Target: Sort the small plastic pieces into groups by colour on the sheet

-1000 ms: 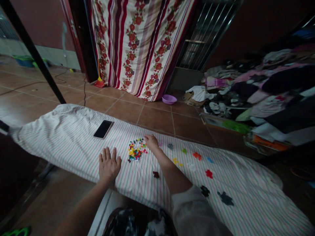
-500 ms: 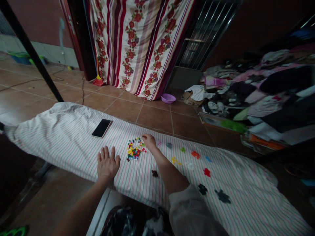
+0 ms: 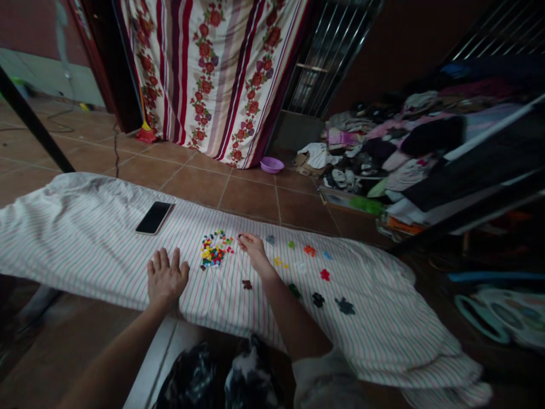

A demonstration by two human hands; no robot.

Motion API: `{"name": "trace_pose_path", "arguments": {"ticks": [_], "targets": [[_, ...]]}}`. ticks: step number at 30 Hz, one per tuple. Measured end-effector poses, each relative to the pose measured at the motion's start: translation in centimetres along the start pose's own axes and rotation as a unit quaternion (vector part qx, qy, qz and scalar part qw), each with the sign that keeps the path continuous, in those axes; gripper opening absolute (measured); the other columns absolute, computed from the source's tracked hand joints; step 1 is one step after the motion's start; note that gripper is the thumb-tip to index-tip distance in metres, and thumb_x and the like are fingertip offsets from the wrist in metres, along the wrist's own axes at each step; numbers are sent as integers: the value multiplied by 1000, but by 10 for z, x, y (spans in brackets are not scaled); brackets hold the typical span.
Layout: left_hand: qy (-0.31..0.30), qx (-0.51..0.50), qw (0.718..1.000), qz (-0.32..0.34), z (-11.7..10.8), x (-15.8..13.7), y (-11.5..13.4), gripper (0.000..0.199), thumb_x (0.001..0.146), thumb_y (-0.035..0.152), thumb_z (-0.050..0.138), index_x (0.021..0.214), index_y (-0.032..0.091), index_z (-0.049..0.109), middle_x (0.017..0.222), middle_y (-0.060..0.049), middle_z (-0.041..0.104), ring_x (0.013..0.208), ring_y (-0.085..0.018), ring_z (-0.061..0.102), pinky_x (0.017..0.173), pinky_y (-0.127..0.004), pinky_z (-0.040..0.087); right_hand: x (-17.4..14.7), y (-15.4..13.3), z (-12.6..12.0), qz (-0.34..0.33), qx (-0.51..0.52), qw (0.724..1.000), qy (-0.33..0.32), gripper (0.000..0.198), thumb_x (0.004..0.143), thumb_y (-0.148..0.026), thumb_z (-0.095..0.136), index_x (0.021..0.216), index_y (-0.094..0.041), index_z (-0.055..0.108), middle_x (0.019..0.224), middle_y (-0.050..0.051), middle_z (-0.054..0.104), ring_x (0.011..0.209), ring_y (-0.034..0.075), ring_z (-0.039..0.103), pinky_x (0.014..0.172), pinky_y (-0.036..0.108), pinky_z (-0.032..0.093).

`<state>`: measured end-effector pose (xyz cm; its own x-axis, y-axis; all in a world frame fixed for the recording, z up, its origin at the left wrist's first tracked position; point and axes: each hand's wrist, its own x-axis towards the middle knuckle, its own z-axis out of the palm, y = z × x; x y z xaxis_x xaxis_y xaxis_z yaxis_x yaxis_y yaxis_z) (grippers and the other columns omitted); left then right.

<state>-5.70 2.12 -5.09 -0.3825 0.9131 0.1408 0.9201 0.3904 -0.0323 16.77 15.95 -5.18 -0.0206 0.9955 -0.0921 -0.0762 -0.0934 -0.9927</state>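
My left hand (image 3: pixel 167 277) lies flat on the striped cloth (image 3: pixel 102 250), fingers spread, left of a mixed heap of small coloured plastic pieces (image 3: pixel 213 254). Just right of that heap, my right hand (image 3: pixel 252 251) pinches a small dark piece (image 3: pixel 239 236) between thumb and fingertips. Nearer me sits a little group of brown pieces (image 3: pixel 247 284). Beyond my right wrist lie separate single-colour groups, among them grey pieces (image 3: pixel 271 240), orange pieces (image 3: pixel 309 250), yellow pieces (image 3: pixel 280 262), red pieces (image 3: pixel 325 275) and black pieces (image 3: pixel 318 299). Dark green pieces (image 3: pixel 294 290) show beside my forearm.
A phone (image 3: pixel 155 218) rests on the cloth at the left. Past the far edge are the tiled floor, a purple basin (image 3: pixel 272 165), a red broom (image 3: pixel 146 134) and a floral curtain (image 3: pixel 200 74). Heaped clothes (image 3: pixel 383 142) fill the right background.
My right hand has drawn off to the right from the heap's edge, with the dark piece in its fingertips. The left hand stays flat. The camera view has swung right.
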Motion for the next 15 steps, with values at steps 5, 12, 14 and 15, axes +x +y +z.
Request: {"name": "trace_pose_path", "arguments": {"ticks": [5, 12, 14, 15], "targets": [[-10, -20, 1000, 2, -6, -2, 0, 63, 91, 45, 27, 145, 13, 35, 147, -23, 37, 140, -37, 28, 112, -48, 20, -43, -8, -39, -11, 3, 999, 31, 42, 63, -50, 73, 89, -17, 69, 80, 6, 70, 66, 13, 62, 60, 25, 48], [0, -40, 999, 3, -10, -5, -1, 61, 92, 44, 24, 144, 15, 36, 146, -23, 36, 138, -37, 30, 110, -49, 22, -109, -13, -128, -35, -80, 984, 153, 37, 64, -47, 69, 85, -16, 69, 70, 4, 67, 64, 16, 61, 59, 28, 48], [-1, -47, 999, 4, -10, -5, -1, 60, 92, 45, 23, 144, 15, 36, 146, -23, 36, 138, -38, 30, 110, -49, 23, -126, -14, -154, -36, -116, 974, 192, 34, 65, -44, 66, 85, -17, 69, 72, 5, 69, 65, 17, 62, 60, 29, 49], [-2, -51, 999, 3, -10, -5, -1, 60, 92, 44, 23, 144, 15, 36, 147, -23, 35, 138, -38, 30, 110, -50, 23, -133, -14, -167, -37, -137, 967, 210, 33, 65, -43, 65, 85, -17, 69, 73, 5, 69, 66, 18, 62, 61, 29, 49]]}}
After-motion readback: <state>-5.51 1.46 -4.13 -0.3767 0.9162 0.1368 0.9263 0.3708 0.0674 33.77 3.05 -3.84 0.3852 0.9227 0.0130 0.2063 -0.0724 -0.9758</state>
